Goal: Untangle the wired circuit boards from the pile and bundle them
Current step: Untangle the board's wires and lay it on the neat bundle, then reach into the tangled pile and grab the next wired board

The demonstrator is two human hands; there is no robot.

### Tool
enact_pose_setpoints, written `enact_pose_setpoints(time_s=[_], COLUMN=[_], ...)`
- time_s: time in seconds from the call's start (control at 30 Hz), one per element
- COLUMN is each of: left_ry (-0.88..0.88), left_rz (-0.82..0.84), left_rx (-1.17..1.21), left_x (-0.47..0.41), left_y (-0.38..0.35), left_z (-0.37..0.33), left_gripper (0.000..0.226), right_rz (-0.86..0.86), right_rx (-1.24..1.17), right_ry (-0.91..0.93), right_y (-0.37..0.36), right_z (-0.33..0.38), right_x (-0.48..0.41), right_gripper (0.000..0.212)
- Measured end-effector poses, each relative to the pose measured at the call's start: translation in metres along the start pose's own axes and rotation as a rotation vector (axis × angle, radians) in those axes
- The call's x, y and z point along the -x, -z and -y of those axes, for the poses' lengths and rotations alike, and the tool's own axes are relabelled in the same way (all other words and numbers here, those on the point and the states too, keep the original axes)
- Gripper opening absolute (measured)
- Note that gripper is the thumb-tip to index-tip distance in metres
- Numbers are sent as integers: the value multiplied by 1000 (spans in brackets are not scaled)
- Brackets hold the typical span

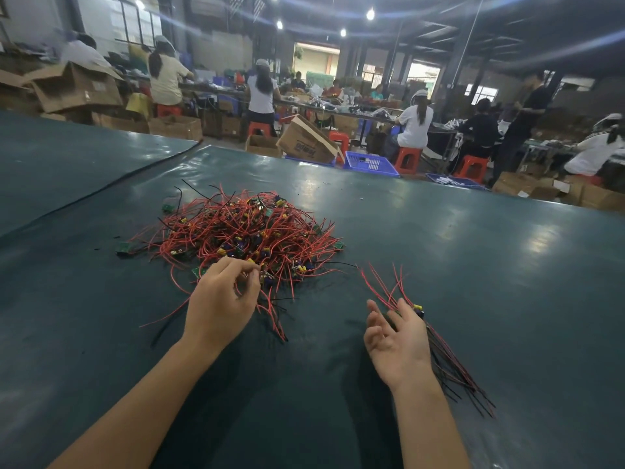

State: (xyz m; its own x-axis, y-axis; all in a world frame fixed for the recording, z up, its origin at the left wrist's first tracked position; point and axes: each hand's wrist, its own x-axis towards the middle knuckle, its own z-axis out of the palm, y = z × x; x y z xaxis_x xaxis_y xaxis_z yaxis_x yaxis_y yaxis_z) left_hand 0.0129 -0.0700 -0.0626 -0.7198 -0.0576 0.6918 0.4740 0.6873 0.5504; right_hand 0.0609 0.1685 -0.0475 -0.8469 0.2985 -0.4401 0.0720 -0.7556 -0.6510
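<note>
Dark green table (439,265) in a busy workshop: a tangled pile (247,231) of red and black wires with small green circuit boards lies at its centre. To the right, well apart from the pile, a sorted bundle (449,363) of wires lies straight. The person's left hand (220,302) sits at the near edge of the pile, fingers curled and pinching a red wire (238,290). The right hand (395,340) is palm up, fingers loose and spread, with the bundle touching its thumb side. A stray board (124,247) sits at the pile's left edge. Beyond the table, seated workers (414,120) fill long benches among cardboard boxes (306,142), red stools (407,159) and a blue crate (370,163).
</note>
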Motion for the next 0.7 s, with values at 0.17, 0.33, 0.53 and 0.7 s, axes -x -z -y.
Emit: enact_pose_setpoints(time_s=[0.17, 0.33, 0.53, 0.7], left_ry=[211, 355, 327, 327], left_rz=[290, 428, 397, 335], left_rx=[-341, -494, -386, -278], left_x=[3, 0, -1, -3], left_y=[-3, -1, 0, 3], left_z=[17, 26, 23, 24], left_gripper=[44, 57, 47, 43], right_rz=[-36, -17, 21, 59], right_rx=[-17, -38, 163, 292], right_ry=[116, 160, 196, 260], right_y=[8, 15, 5, -1], right_z=[10, 16, 0, -12], right_x=[-12, -18, -12, -5], right_gripper=[56, 57, 29, 21])
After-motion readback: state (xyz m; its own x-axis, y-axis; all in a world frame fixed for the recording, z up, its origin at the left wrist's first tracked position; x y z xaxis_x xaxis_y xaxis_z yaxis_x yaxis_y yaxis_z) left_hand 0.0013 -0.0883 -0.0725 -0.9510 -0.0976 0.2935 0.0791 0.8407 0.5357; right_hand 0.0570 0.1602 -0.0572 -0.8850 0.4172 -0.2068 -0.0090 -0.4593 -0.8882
